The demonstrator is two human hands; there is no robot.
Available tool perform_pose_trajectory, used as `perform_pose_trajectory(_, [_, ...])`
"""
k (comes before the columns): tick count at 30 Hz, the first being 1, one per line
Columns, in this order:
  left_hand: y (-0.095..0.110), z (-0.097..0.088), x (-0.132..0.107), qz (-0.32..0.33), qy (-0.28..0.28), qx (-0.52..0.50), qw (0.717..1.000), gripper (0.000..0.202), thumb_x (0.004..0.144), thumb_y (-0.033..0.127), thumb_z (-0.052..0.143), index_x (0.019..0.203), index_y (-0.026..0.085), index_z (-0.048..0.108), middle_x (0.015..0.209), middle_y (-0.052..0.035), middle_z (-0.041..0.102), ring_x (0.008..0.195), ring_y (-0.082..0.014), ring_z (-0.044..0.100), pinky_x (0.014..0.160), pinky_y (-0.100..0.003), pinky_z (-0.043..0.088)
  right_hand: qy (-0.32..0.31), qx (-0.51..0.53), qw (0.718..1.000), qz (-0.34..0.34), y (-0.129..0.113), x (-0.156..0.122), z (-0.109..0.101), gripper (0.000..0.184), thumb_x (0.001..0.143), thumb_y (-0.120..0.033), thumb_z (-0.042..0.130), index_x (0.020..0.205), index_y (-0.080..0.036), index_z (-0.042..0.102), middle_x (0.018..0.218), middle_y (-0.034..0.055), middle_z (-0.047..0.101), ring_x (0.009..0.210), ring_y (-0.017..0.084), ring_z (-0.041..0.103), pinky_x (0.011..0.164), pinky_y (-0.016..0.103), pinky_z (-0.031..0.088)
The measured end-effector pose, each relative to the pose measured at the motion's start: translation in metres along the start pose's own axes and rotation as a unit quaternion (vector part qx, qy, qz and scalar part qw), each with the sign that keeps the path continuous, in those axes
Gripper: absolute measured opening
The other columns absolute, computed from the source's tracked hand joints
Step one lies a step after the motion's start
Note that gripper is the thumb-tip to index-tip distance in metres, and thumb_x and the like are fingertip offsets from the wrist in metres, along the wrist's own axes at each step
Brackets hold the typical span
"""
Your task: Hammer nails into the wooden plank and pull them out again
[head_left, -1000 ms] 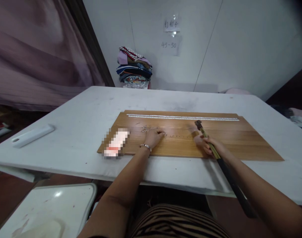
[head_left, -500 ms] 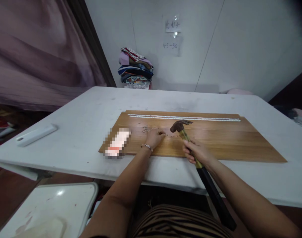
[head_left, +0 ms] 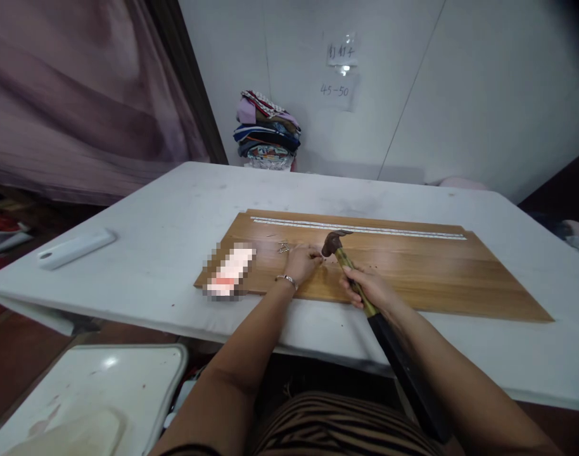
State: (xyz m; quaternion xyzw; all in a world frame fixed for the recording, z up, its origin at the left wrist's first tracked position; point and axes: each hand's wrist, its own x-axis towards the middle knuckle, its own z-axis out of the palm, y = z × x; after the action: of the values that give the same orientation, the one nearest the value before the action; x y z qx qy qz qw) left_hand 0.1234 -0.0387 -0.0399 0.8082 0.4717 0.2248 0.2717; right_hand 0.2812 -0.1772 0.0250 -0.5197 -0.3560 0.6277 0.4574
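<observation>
A long wooden board (head_left: 413, 272) lies on the white table (head_left: 166, 221). My left hand (head_left: 303, 263), with a bracelet on its wrist, rests on the board with its fingers pinched together; what they hold is too small to make out. My right hand (head_left: 369, 289) grips a hammer (head_left: 339, 248) high on its handle. The rusty hammer head sits just right of my left fingertips, close above the board. A few loose nails (head_left: 284, 247) lie on the board beside my left hand. A white ruler strip (head_left: 360, 228) runs along the board's far edge.
A blurred-out pink and white object (head_left: 230, 272) lies on the board's left end. A white plastic piece (head_left: 75, 248) sits at the table's left edge. Folded clothes (head_left: 267, 133) are stacked against the wall. A white stool (head_left: 94, 392) stands below, to the left.
My right hand has carried the hammer from the right part of the board leftward until its head is next to my left fingertips. My left hand has stayed put.
</observation>
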Motion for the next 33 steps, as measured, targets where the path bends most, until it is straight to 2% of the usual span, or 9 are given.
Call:
perform_pose_trajectory(6, [0.0, -0.001, 0.001, 0.012, -0.003, 0.021, 1.0, 0.011, 0.086, 0.023, 0.075, 0.086, 0.026, 0.086, 0.104, -0.004, 0.08, 0.109, -0.0221, 0.068, 0.103, -0.034, 0.048, -0.005, 0.0, 1.0, 0.005, 0.0, 0.007, 0.002, 0.053, 0.072, -0.057, 0.08, 0.095, -0.026, 0.044, 0.063, -0.0109, 0.054, 0.036, 0.006, 0.037, 0.032, 0.019, 0.031])
perform_pose_trajectory(14, [0.001, -0.001, 0.0, 0.01, -0.008, 0.0, 1.0, 0.014, 0.088, 0.021, 0.073, 0.087, 0.027, 0.086, 0.101, -0.0022, 0.08, 0.104, -0.0201, 0.069, 0.1, -0.033, 0.049, -0.006, -0.021, 1.0, 0.013, -0.007, 0.009, 0.003, 0.054, 0.08, -0.073, 0.07, 0.096, -0.026, 0.048, 0.056, -0.0108, 0.049, 0.033, 0.007, 0.034, 0.029, 0.02, 0.03])
perform_pose_trajectory(19, [0.003, -0.002, -0.001, 0.011, 0.001, 0.008, 1.0, 0.014, 0.087, 0.019, 0.075, 0.086, 0.027, 0.086, 0.101, -0.0035, 0.08, 0.106, -0.0227, 0.068, 0.1, -0.036, 0.048, 0.024, -0.019, 1.0, 0.006, -0.013, 0.007, 0.001, 0.043, 0.084, -0.06, 0.072, 0.102, -0.024, 0.055, 0.062, -0.0068, 0.057, 0.036, 0.008, 0.04, 0.03, 0.019, 0.031])
perform_pose_trajectory(23, [0.004, -0.002, 0.0, 0.007, 0.002, 0.006, 1.0, 0.012, 0.086, 0.022, 0.076, 0.083, 0.028, 0.086, 0.1, -0.0027, 0.08, 0.106, -0.0229, 0.068, 0.099, -0.036, 0.049, 0.042, -0.013, 0.999, 0.007, -0.016, 0.006, 0.001, 0.036, 0.082, -0.051, 0.075, 0.096, -0.023, 0.057, 0.068, -0.0039, 0.059, 0.043, 0.008, 0.045, 0.031, 0.018, 0.031])
perform_pose_trajectory(29, [0.005, -0.003, 0.001, 0.006, -0.008, 0.012, 1.0, 0.011, 0.087, 0.024, 0.077, 0.087, 0.028, 0.087, 0.104, -0.0036, 0.08, 0.11, -0.0247, 0.068, 0.105, -0.039, 0.047, 0.039, -0.017, 0.999, 0.021, -0.012, 0.007, 0.002, 0.041, 0.075, -0.053, 0.077, 0.086, -0.024, 0.052, 0.065, -0.0069, 0.053, 0.041, 0.006, 0.038, 0.031, 0.016, 0.031])
perform_pose_trajectory(33, [0.005, -0.003, 0.002, 0.009, -0.012, 0.017, 1.0, 0.012, 0.089, 0.026, 0.076, 0.09, 0.029, 0.088, 0.103, -0.0043, 0.079, 0.111, -0.0245, 0.068, 0.104, -0.038, 0.047, 0.038, -0.02, 0.999, 0.032, -0.009, 0.009, 0.003, 0.038, 0.079, -0.052, 0.075, 0.084, -0.024, 0.05, 0.065, -0.0064, 0.052, 0.041, 0.006, 0.038, 0.031, 0.017, 0.03])
